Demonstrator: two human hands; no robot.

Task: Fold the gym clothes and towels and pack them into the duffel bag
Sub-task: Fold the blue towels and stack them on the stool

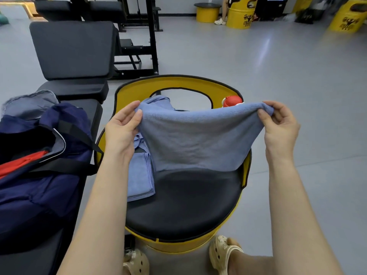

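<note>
Above the black seat [184, 201], a soft, light blue towel [194, 139] is pinched at its top corners by the left hand [122, 128] and right hand [278, 126]. Corners give the best hold. At nine o'clock, the duffel bag [35, 175] sits open.

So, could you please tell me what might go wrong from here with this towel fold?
Both hands, left and right, pinch only the top corners of the towel, so a corner could slip and spoil the fold. Its hanging edge could also drag over the folded towel on the seat and rumple it.
</note>
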